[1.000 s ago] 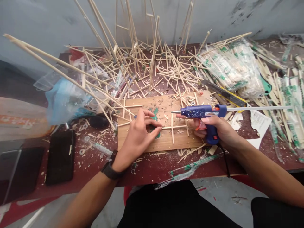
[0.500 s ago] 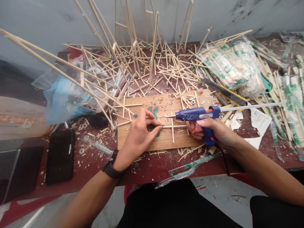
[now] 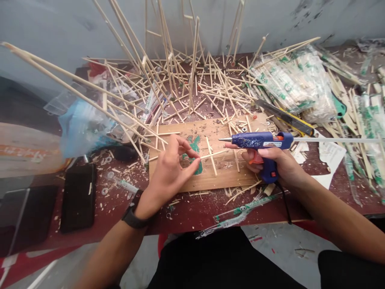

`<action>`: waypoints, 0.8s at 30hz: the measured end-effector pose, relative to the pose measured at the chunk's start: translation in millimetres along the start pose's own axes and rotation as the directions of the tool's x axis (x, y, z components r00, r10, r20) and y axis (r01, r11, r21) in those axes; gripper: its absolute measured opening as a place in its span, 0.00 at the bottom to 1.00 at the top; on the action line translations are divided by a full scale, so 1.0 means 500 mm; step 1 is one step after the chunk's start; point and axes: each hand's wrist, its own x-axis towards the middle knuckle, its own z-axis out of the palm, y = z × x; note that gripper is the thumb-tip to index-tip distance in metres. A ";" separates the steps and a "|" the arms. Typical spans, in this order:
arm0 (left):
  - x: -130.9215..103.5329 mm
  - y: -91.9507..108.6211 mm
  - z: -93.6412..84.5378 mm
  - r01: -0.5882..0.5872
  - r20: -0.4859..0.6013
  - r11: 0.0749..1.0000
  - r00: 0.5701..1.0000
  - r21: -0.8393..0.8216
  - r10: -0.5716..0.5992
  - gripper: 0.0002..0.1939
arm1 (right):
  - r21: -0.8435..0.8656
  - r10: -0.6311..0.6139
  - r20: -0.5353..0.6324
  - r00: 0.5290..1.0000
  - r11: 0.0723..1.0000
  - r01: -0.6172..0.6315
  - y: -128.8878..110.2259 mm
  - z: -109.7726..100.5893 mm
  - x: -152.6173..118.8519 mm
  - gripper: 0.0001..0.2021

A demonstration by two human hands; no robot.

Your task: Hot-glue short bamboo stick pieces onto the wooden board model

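Between thumb and fingertip, my left hand (image 3: 173, 168) pinches the left end of a thin wooden stick (image 3: 212, 154). A shorter stick (image 3: 214, 166) crosses it over the wooden board (image 3: 180, 184). My right hand (image 3: 273, 162) is wrapped round the handle of a blue glue gun (image 3: 249, 140), with fingers at its orange trigger. The gun's metal nozzle points left, above the crossed sticks, and a long white glue stick (image 3: 331, 140) extends from its back. My right fingers are close to the pinched stick's right end; whether they touch it is unclear.
Tall stick structures (image 3: 194, 68) stand along the back. A yellow-black cutter (image 3: 285, 118) and wrapped sticks (image 3: 285, 84) lie at right. At left are a black phone (image 3: 78, 198) and a blue plastic bag (image 3: 81, 128). Wood scraps litter the table.
My left hand has shifted slightly left with the stick, and the crossed sticks have tilted. The glue gun has moved right, and the thin strand at its nozzle no longer shows.
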 end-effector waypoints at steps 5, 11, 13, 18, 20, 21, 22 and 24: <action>0.000 -0.007 -0.013 0.058 0.067 0.995 0.996 0.080 -0.063 0.19 | -0.057 0.041 -0.003 0.999 0.998 -0.041 0.002 0.002 -0.004 0.16; -0.002 -0.011 0.003 -0.100 0.107 0.978 0.991 0.185 0.082 0.12 | -0.113 0.084 -0.020 0.996 0.990 -0.086 0.001 0.002 -0.009 0.16; -0.001 -0.012 0.006 -0.117 0.110 0.976 0.989 0.186 0.098 0.11 | -0.156 0.082 -0.035 0.996 0.984 -0.087 -0.002 0.002 -0.013 0.16; 0.001 -0.013 0.007 -0.143 0.136 0.977 0.983 0.156 0.122 0.11 | -0.190 0.081 -0.003 0.997 0.978 -0.080 -0.007 0.005 -0.017 0.16; 0.002 -0.014 0.007 -0.181 0.166 0.970 0.974 0.163 0.154 0.13 | -0.171 0.072 0.001 0.997 0.983 -0.070 -0.007 0.006 -0.016 0.16; 0.002 -0.015 0.007 -0.208 0.181 0.963 0.967 0.174 0.176 0.14 | -0.166 0.068 0.002 0.998 0.984 -0.066 -0.006 0.007 -0.016 0.16; 0.003 -0.015 0.007 -0.236 0.194 0.954 0.961 0.185 0.200 0.15 | -0.165 0.064 0.003 0.998 0.984 -0.063 -0.005 0.007 -0.015 0.15; 0.003 -0.018 0.008 -0.273 0.205 0.939 0.951 0.208 0.231 0.15 | -0.170 0.056 0.005 0.998 0.984 -0.054 -0.004 0.008 -0.015 0.14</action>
